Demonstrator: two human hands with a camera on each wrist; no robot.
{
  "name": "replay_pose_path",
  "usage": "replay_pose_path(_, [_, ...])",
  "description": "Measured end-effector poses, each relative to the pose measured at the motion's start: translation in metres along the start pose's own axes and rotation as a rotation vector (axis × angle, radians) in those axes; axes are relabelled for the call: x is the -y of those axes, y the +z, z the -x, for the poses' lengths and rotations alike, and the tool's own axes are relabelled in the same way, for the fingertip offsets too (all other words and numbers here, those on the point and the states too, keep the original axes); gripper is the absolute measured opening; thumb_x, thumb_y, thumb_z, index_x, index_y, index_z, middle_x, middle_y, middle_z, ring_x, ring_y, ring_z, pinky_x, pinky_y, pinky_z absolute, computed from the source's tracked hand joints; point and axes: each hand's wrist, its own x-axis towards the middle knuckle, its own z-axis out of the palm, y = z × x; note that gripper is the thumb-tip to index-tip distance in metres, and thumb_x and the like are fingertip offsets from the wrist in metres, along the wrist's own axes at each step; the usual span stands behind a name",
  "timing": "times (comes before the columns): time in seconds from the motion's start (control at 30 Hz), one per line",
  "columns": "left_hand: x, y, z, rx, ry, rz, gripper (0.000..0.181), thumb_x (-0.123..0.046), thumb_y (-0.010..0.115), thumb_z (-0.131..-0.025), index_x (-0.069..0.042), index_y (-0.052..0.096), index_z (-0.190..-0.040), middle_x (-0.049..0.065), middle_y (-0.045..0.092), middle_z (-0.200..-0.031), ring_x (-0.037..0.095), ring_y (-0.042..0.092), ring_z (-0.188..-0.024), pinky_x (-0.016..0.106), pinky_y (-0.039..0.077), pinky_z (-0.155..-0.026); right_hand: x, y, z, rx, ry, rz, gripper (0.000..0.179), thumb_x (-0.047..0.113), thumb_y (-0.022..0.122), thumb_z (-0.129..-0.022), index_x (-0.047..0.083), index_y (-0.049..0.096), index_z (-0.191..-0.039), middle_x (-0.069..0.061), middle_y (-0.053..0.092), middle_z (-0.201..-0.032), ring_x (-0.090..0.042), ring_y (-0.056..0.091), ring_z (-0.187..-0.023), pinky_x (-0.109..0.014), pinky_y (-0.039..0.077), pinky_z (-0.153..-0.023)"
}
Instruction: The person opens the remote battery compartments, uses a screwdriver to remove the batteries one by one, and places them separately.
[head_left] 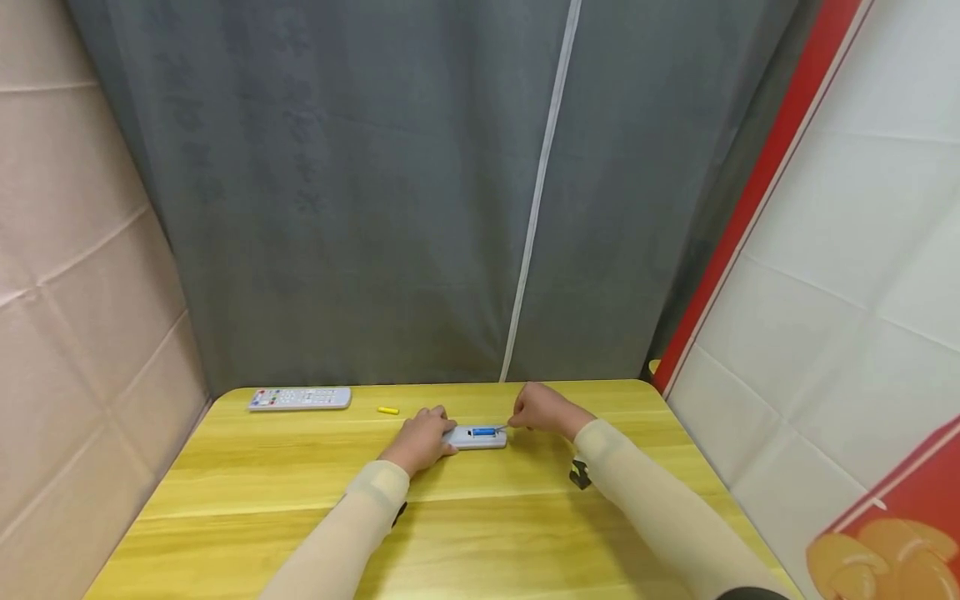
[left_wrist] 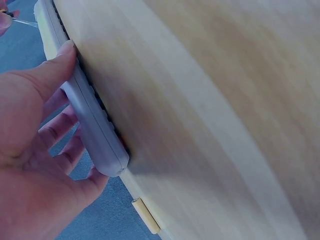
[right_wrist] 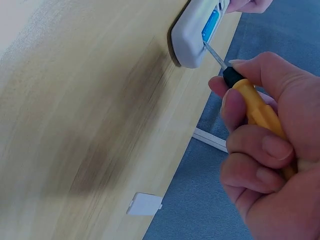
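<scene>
Right sleeve (head_left: 660,500): pale, nearest the camera, crossing the wooden table (head_left: 465,533) from the lower right.
Remote (head_left: 459,439): back up, buttons down on the table, between the hands; probably light, stiff and rather slick, so the long edges look the safest hold, clear of its uncovered compartment.
Left hand (head_left: 422,440): thumb and fingers apart, clamped on the remote's opposite long sides, towards the end away from the battery.
Blue battery (right_wrist: 210,26): lying in the compartment; likely hard and smooth, easiest raised by one end.
Right hand (right_wrist: 270,140): fingers curled tight round the screwdriver (right_wrist: 265,115) by its orange handle.
Screwdriver tip: at the battery's near end; I cannot tell whether they touch. A slip could scratch the casing or bend a contact.
White cover (right_wrist: 144,204): by the table's far edge, likely thin, with fragile tabs.
Yellow cylinder (head_left: 387,410): beyond the left hand, likely to roll.
Second remote (head_left: 300,399): buttons up, far left.
</scene>
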Motion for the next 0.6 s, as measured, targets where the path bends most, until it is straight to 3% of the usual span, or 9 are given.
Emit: replay_pose_path(0.6, [0.0037,0.0051,0.0005,-0.009,0.003,0.011,0.049,-0.030,0.086,-0.099,-0.005,0.075,-0.141,0.010,0.064,-0.127,0.032,0.058,-0.113,0.058,0.052,-0.098,0.0022,0.0020,0.0019,0.002,0.003,-0.028,0.022,0.015,0.082,-0.100,0.001,0.084,-0.084,-0.020,0.078,-0.080,-0.008,0.050,-0.057,-0.027,0.045,-0.061])
